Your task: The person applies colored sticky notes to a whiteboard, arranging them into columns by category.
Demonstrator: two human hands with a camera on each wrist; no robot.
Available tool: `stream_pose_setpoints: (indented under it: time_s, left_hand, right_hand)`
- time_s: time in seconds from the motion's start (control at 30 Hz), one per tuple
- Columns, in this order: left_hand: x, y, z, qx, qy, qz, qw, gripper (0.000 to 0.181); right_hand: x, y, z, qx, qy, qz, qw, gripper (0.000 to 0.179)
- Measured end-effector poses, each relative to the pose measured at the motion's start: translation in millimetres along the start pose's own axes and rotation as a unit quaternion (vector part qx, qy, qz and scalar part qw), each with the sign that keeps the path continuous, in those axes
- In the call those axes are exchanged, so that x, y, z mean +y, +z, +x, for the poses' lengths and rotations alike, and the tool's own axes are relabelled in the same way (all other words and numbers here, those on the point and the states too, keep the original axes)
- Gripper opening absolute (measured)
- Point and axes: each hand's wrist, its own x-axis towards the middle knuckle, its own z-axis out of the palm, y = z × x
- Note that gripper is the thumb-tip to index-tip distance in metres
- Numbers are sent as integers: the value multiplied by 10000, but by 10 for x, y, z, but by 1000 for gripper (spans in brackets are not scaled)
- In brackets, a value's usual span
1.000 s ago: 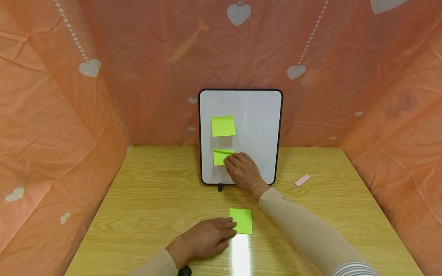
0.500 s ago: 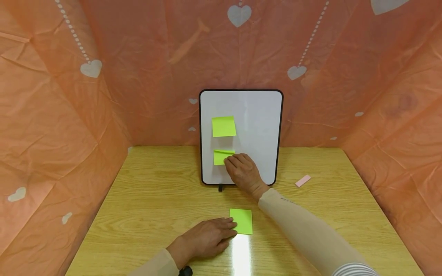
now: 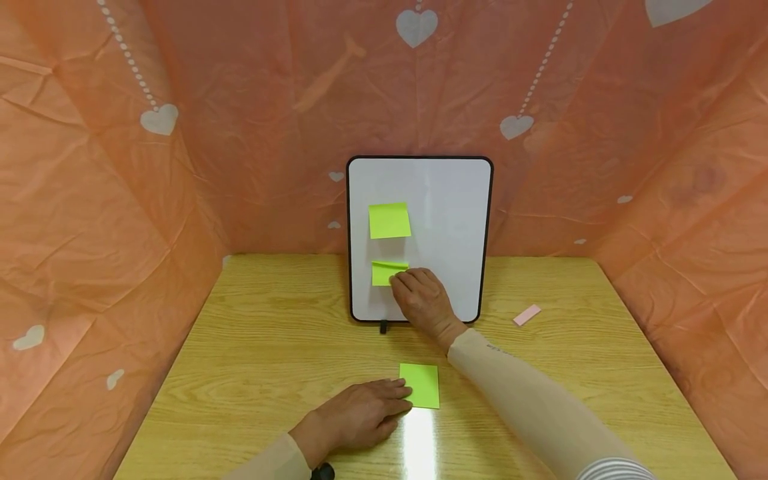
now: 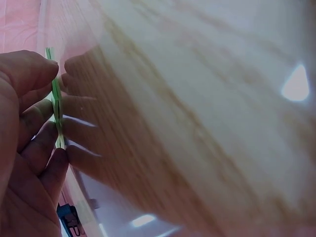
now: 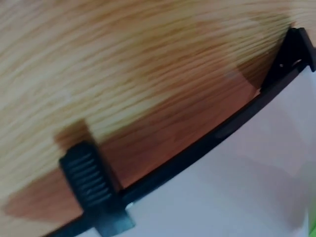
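Observation:
My left hand (image 3: 363, 413) rests its fingers on the left part of a square lime-green sticky-note pad (image 3: 423, 385) lying on the table. From the side, in the left wrist view, fingertips (image 4: 60, 157) touch the thin green pad (image 4: 56, 91). Higher up, my right hand (image 3: 423, 300) has curled fingers at the right edge of the lower sticky note (image 3: 382, 274), pinching it; its top strip is creased. That note is on a black-framed whiteboard (image 3: 447, 220), below another sticky note (image 3: 389, 221). The right hand is out of its wrist view, where a green sliver shows.
A small pink block (image 3: 527, 315) lies right of the board. Black feet (image 5: 91, 182) support the board's lower edge on the wooden table (image 3: 270, 333). Orange sheeting (image 3: 288, 133) with white hearts surrounds the table. A black object (image 3: 323, 472) sits by the left wrist.
Both hands stay nearly where they were. The lower edge of the lower sticky note sits very slightly higher.

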Motion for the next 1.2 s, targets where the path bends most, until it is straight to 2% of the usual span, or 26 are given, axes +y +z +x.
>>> stream_pose_setpoints:
  time_s: [0.2,0.33,0.6,0.77,1.03,1.2]
  left_hand:
    - [-3,-2,-1,69,41,55,10000,37]
    - [-4,4,7,67,40,80,9999,37]
    - [5,1,16,16,33,56,10000,37]
    - [3,-7,12,-22,15,21,10000,38]
    - [2,13,10,25,44,38,10000,37]
    - [9,10,11,45,85,239,9997,37]
  right_hand:
    - [-36,-8,8,-68,320,134,9994,9]
    - [-40,-13,13,-111,256,74,9996,9]
    - [-3,16,9,122,-36,-30,9999,10]
    - [2,25,12,142,-78,-67,9998,11]
    - [-7,7,-7,-235,-23,-205,9995,21]
    - [-14,-2,-15,-541,-24,-304,9981,27]
